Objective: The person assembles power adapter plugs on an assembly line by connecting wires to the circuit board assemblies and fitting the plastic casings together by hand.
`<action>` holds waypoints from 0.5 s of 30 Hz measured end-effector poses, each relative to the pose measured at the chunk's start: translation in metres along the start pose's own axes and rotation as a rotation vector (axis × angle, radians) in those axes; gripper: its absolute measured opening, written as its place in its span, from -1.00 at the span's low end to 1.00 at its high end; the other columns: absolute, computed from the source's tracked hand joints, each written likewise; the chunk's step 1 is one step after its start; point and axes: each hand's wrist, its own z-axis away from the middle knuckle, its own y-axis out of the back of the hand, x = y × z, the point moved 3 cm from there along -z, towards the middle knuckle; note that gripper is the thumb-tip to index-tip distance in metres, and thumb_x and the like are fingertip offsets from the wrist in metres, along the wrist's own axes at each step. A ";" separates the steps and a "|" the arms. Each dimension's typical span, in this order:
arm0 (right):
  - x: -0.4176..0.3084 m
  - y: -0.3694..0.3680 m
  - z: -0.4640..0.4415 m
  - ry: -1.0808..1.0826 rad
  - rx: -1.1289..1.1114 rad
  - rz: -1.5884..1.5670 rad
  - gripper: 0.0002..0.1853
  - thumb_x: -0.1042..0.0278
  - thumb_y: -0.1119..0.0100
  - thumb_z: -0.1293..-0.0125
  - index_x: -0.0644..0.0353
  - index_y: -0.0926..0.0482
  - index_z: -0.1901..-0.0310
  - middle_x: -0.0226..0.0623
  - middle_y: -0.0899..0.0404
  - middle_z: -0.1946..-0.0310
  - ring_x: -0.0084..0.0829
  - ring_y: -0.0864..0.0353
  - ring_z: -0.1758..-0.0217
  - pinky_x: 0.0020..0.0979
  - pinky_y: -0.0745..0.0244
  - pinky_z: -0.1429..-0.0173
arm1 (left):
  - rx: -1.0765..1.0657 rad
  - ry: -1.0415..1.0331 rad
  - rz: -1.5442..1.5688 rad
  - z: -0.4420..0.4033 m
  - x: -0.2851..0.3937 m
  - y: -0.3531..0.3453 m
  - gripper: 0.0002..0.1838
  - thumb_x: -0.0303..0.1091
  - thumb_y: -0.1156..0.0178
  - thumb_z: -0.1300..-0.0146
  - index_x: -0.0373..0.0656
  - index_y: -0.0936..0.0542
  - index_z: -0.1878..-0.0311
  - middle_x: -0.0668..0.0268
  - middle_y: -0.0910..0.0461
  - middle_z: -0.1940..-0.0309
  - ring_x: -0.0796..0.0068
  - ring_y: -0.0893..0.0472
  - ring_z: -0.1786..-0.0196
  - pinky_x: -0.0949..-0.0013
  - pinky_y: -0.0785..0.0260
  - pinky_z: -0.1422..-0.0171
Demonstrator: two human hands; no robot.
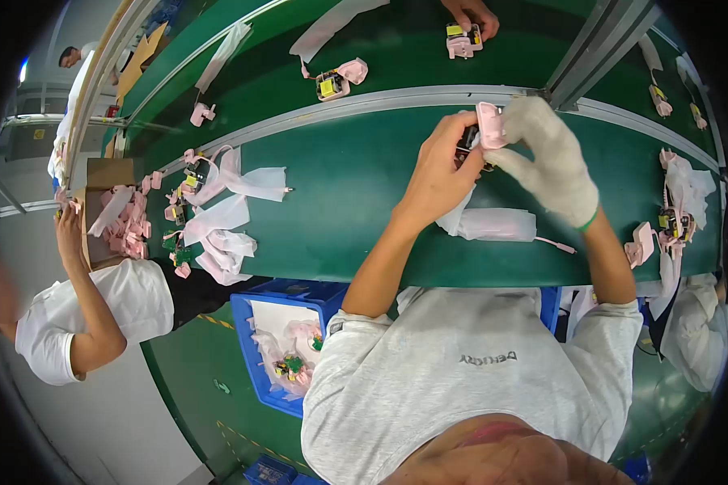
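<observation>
My left hand (438, 171), bare, has its thumb and fingers closed round a dark circuit part (467, 144) with a pink plastic charger shell (490, 125) at its top. My right hand (552, 166), in a white knitted glove, is at the right side of the same shell, fingers and thumb curled against it. Its fingertips are partly hidden, and whether the shell is joined to the circuit cannot be told. Below the hands, a pink cable in a white translucent sleeve (497, 225) lies on the green work surface (340, 234).
Pink shells and circuits with wrapped cables (218, 214) lie left; another group (675, 214) lies right. A blue bin (332, 303) stands below the edge. Beyond a metal rail (340, 111), a co-worker's hand (471, 14) touches a charger unit (463, 40). Another person sits left by a carton (109, 174).
</observation>
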 end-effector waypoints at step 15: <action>-0.013 -0.017 0.014 0.248 0.237 0.247 -0.63 0.49 -0.46 -0.05 0.10 -0.56 0.09 -0.18 -0.61 -0.03 -0.09 -0.64 -0.02 -0.26 -0.57 -0.09 | -0.011 -0.073 0.123 0.004 -0.005 0.003 -0.75 -0.63 -0.14 -0.32 -0.30 -0.53 -0.05 0.25 -0.48 0.05 0.49 -0.65 0.19 0.47 -0.62 0.24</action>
